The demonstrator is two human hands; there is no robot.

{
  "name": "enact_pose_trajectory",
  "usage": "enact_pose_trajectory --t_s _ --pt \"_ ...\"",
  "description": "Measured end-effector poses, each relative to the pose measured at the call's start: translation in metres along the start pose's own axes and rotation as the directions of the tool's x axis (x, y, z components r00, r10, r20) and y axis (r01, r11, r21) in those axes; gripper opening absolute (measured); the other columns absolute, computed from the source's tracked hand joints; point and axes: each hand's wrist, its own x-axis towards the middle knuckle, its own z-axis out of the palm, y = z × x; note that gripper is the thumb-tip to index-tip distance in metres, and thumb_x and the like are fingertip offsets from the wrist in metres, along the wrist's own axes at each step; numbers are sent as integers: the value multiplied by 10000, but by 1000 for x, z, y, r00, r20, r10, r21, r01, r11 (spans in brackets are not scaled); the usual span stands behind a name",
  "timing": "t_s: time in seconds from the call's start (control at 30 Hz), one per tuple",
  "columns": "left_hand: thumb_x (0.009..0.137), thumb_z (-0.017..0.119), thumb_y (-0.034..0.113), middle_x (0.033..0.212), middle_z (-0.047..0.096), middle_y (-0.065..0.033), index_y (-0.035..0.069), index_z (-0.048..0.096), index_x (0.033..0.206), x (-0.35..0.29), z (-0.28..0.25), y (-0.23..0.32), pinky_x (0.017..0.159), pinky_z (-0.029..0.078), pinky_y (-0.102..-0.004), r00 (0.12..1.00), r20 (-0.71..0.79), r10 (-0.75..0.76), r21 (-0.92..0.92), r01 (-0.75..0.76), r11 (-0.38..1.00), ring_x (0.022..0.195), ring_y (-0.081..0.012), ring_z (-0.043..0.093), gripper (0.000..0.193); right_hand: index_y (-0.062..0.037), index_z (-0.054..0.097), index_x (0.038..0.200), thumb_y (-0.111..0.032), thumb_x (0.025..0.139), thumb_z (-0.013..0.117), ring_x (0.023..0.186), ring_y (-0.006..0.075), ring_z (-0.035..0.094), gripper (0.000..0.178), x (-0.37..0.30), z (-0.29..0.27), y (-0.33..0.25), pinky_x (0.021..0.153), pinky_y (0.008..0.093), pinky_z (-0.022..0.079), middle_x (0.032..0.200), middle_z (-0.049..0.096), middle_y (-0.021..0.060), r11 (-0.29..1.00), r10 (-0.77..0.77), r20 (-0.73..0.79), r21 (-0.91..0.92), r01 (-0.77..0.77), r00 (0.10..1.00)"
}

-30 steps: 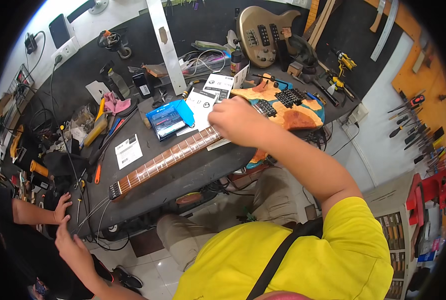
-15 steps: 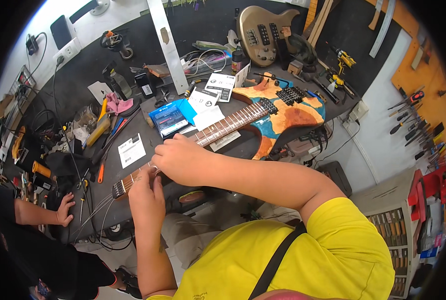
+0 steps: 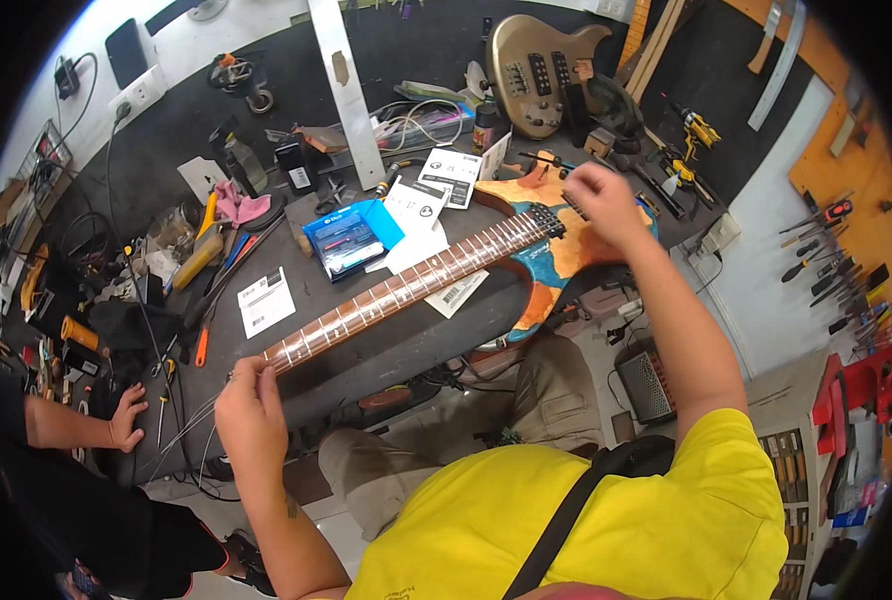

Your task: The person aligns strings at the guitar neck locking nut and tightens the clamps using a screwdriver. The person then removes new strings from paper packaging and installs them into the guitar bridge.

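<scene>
An electric guitar with a blue and wood-coloured body lies across the dark workbench, its long fretted neck pointing left toward me. My left hand is closed around the neck's left end, covering the nut. Loose string ends trail out past it over the bench edge. Up at the bridge end of the body is my right hand, its fingers curled together over the bridge and hiding most of it. Whatever those fingers pinch is too small to make out.
Behind the neck lie a blue packet and several paper string sleeves. Tools clutter the left side, with a screwdriver near the neck. A gold guitar body stands at the back. Another person's hand rests on the bench at left.
My right hand has moved from the neck's left part across to the bridge. The left hand has slid left and down to the neck's end, uncovering the frets.
</scene>
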Motion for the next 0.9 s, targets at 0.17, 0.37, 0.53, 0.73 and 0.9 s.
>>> enact_pose_trajectory --t_s 0.17,0.37,0.53,0.73,0.9 --pt "1073 647 136 818 682 -227 -3 674 1061 18 -15 -10 677 507 -457 990 -140 10 -51 -18 999 719 -392 675 142 -25 753 1034 -205 990 725 810 198 711 187 13 -55 90 770 358 552 890 757 92 924 254 -249 -224 -310 935" --pt "1082 638 127 744 626 -188 -28 653 1030 38 -30 -26 622 464 -380 985 -154 82 27 -79 997 629 -252 579 164 -24 765 1060 -159 966 734 929 290 755 168 5 -46 94 854 402 583 995 776 139 927 170 -106 -321 -196 980" --pt "1039 706 136 728 618 -178 -31 657 978 16 -55 -60 636 468 -377 991 -79 -104 118 113 987 633 -250 551 184 -31 772 1053 -131 957 728 1030 351 731 145 10 -13 93 922 435 573 1054 754 165 934 6 -71 -357 -31 997" --pt "947 797 164 771 662 -160 -20 667 946 29 -66 -90 669 487 -385 996 41 -74 0 74 997 686 -250 604 225 -18 757 1165 -149 1022 683 1112 323 731 207 2 -46 150 989 393 553 1163 760 157 904 -65 -26 -425 47 998" --pt "970 803 181 744 553 7 6 632 884 24 -97 -130 625 397 -318 943 245 -224 -77 250 965 711 -98 487 260 -22 733 1182 -141 1061 630 1127 316 714 198 6 -39 157 1004 392 537 1178 746 143 899 -32 18 -437 36 999"
